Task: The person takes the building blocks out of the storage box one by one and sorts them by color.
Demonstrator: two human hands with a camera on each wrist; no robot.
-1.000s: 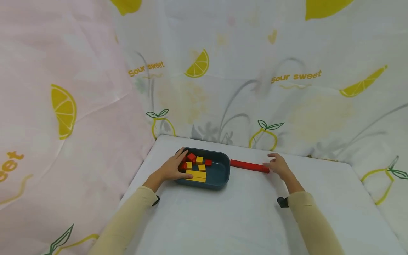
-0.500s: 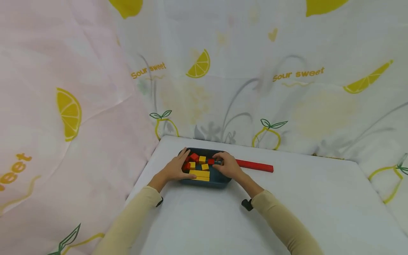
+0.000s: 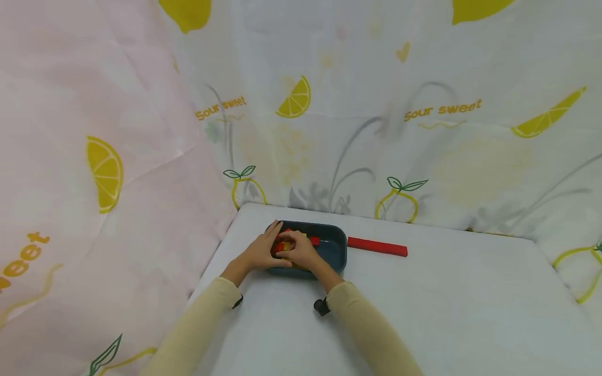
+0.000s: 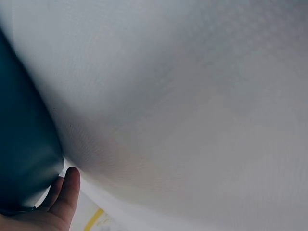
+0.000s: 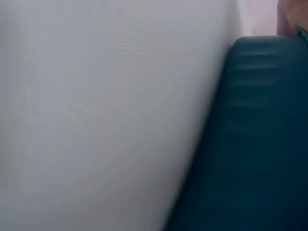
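Observation:
A dark blue tray (image 3: 333, 256) holds red and yellow wooden blocks towards its left half. My left hand (image 3: 257, 253) rests on the tray's left end, fingers stretched to the back corner and thumb along the front rim. In the left wrist view its fingertips (image 4: 71, 185) lie against the tray's outer wall (image 4: 21, 120). My right hand (image 3: 302, 251) reaches over the front rim, fingers bent among the blocks; whether they pinch one cannot be told. A red cube (image 3: 315, 241) shows beyond it. The yellow blocks are mostly hidden under that hand.
Right of the tray, a long red bar of blocks (image 3: 377, 247) lies on the white tabletop (image 3: 447, 303). A lemon-print cloth (image 3: 348, 141) hangs behind, and a pink one (image 3: 155, 209) on the left.
My right hand has moved left from the red bar's far end, over the tray, to the blocks near my left hand. The left hand stays at the tray; the bar lies still.

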